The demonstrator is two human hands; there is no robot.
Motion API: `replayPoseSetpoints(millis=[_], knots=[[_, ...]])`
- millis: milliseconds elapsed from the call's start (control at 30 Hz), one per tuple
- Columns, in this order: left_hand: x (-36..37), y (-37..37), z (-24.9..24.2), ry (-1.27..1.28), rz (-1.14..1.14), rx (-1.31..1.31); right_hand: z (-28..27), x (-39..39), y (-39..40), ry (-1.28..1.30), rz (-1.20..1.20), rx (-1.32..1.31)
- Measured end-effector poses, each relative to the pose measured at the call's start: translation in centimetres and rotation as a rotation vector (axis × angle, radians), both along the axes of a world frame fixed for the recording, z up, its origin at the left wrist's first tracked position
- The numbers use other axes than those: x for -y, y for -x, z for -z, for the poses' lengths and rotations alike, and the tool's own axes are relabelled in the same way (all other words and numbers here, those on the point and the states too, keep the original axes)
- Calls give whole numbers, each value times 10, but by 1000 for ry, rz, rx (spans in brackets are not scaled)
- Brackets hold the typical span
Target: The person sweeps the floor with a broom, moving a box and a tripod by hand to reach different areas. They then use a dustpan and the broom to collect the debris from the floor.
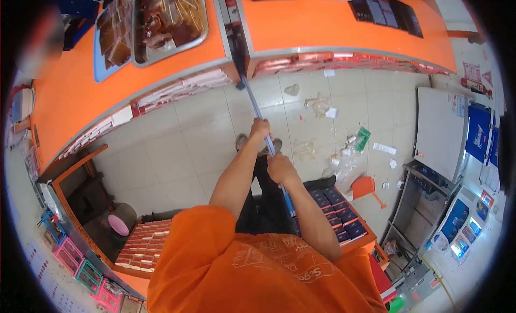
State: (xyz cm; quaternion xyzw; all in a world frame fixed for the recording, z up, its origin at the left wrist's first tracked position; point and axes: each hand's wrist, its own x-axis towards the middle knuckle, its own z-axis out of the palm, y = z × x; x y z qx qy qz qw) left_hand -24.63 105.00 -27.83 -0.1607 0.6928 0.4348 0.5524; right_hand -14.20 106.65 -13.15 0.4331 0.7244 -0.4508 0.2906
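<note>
A long pale blue-grey pole (252, 98) slants from the gap between two orange counters down toward my body, with a brighter blue section at its lower end. My left hand (261, 129) is wrapped round the pole higher up. Lower down, my right hand (279, 168) grips the same pole near my waist. The pole's far end lies at the foot of the gap, where a small dark piece shows; its exact shape is unclear. Both my shoes show beneath my hands on the tiled floor (204, 125).
Litter, clear plastic and a green packet (363, 140) lie on the floor at right, near an orange dustpan (363, 187). Metal trays (203, 35) of packed food rest on the left counter (70, 98). An open drawer of boxes (365, 240) and a metal rack (395, 216) stand at right.
</note>
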Motion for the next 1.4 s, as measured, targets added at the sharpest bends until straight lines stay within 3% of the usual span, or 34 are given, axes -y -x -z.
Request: replayPoseSetpoints(millis=[67, 133, 233, 300, 367, 433, 467, 500, 533, 600, 667, 700, 767, 833, 900, 1033, 1200, 1233, 1300, 1333, 1367, 1400], knots=[[3, -15, 46, -1, 0, 161, 25, 12, -21, -147, -334, 14], [-1, -16, 57, 59, 223, 243, 12, 22, -23, -128, -285, 114], [-1, -16, -21, 170, 200, 272, -9, 19, -21, -149, -163, 294], [6, -23, -21, 144, 185, 262, -10, 16, -37, -115, -855, 136], [13, -33, -10, 115, 101, 216, -80, 12, -44, 369, 13, 98], [9, -24, -9, 90, 123, 143, -128, 27, -83, 411, 159, -313], [8, -16, -8, 91, 128, 80, -130, 33, -108, 214, -64, -725], [6, 6, -21, -9, 325, 138, -154, 39, -101, 183, 104, -850], [5, 16, -27, -6, 318, 144, -157, 38, -91, 189, 100, -844], [12, 18, -34, -209, -152, 241, -150, 32, -62, -427, -71, -1015], [29, 21, -72, -526, -343, 129, -124, 8, -11, -579, 36, -1358], [32, 24, -88, -525, -353, 127, -111, -5, 12, -665, 145, -1494], [38, 30, -110, -228, 630, -1564, -131, -32, 59, -648, 635, -1374], [3, 50, -114, -483, 322, -1473, -146, -52, 89, -727, 699, -1309], [-39, 73, -111, -748, 226, -1332, -150, -48, 105, -772, 695, -1285], [-47, 67, -53, -574, 199, -1185, -120, -37, 103, -768, 694, -1219], [-31, 54, -39, -626, 326, -1018, -101, -31, 103, -742, 714, -1178], [-24, 47, -35, -576, 456, -986, -103, -29, 100, -750, 679, -1126], [-1, -11, -5, -604, 261, -628, -104, -26, 91, -766, 649, -1088], [13, -35, -9, -750, 193, -426, -94, -22, 75, -775, 517, -958], [26, -73, -5, -674, 196, -454, -91, -18, 60, -777, 382, -826], [31, -94, 0, -599, 195, -494, -97, -11, 41, -735, 419, -856]])
